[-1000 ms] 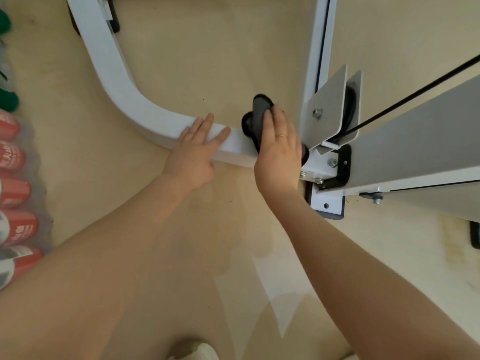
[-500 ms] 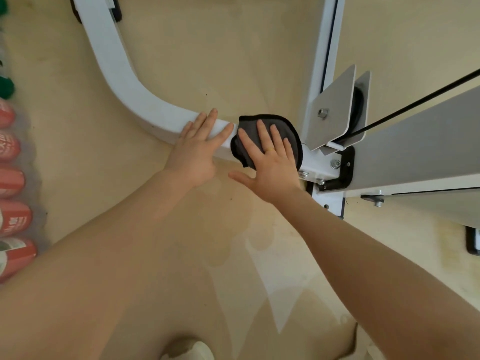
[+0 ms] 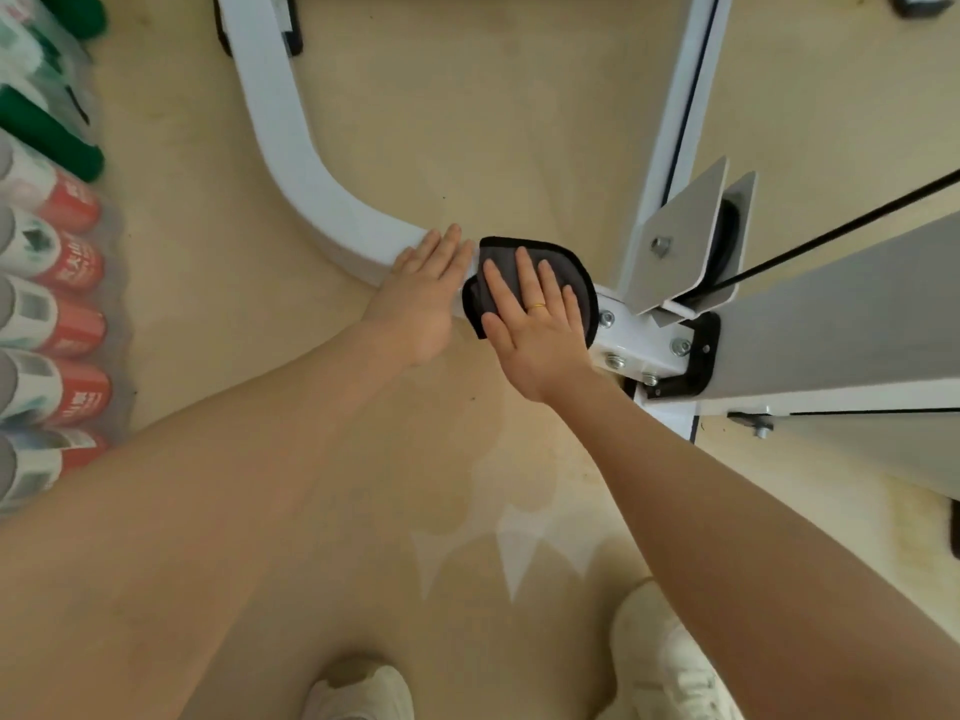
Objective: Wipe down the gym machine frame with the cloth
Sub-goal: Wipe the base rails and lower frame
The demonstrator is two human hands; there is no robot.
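Grey cloth (image 3: 535, 283), bunched a second ago, now lies spread on the white frame (image 3: 317, 200) under the flat right hand (image 3: 535, 324), left hand (image 3: 421, 304) resting open alongside, so wiping can begin

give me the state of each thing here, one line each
cloth: spread flat on the white frame bar, pinned under the right hand
right hand: fingers straight, pressing the cloth
left hand: fingers straight, resting flat on the bar beside the cloth
frame bar: lying on the floor, curved
cable: stretched taut from the pulley bracket
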